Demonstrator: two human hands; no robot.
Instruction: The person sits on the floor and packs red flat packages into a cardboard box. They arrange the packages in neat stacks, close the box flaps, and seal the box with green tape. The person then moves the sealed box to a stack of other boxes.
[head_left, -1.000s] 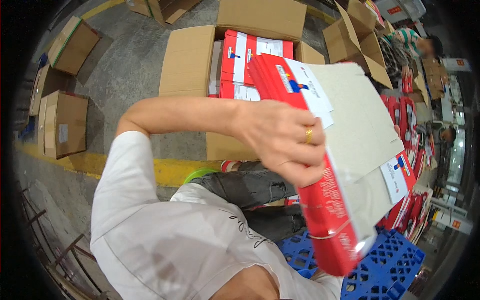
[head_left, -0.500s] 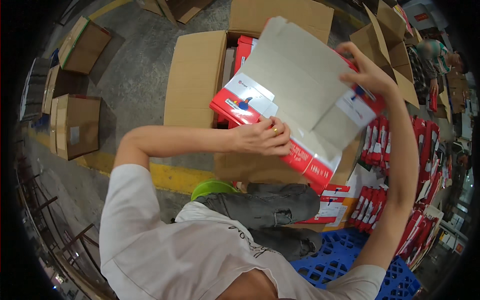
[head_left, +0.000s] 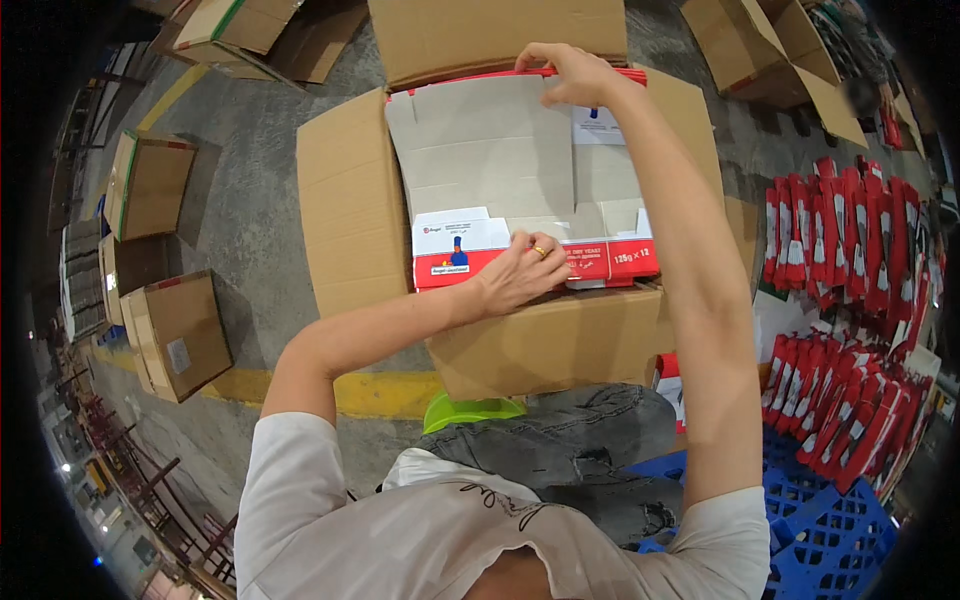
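Observation:
A flattened red-and-white carton (head_left: 490,150), its plain grey inner side up, lies in the mouth of a large open cardboard box (head_left: 545,345) in front of me. The curled fingers of my left hand (head_left: 525,270) hold the carton's near red edge. At its far edge, my right hand (head_left: 575,75) is closed on the rim, thumb on the grey side and fingers over the edge. Layers of red board show along that far rim. What lies deeper in the box is hidden under the carton.
Bundled red-and-white flat packages (head_left: 840,230) are stacked at the right, above a blue plastic pallet (head_left: 825,535). Several brown boxes stand left, including a closed one (head_left: 180,335). Another open box (head_left: 770,60) is at the far right. A lime-green object (head_left: 465,410) sits beside my knee.
The carton has gone from tilted above the box to lying level in its opening. Both hands moved with it, the right one away from me and left. My view has shifted too.

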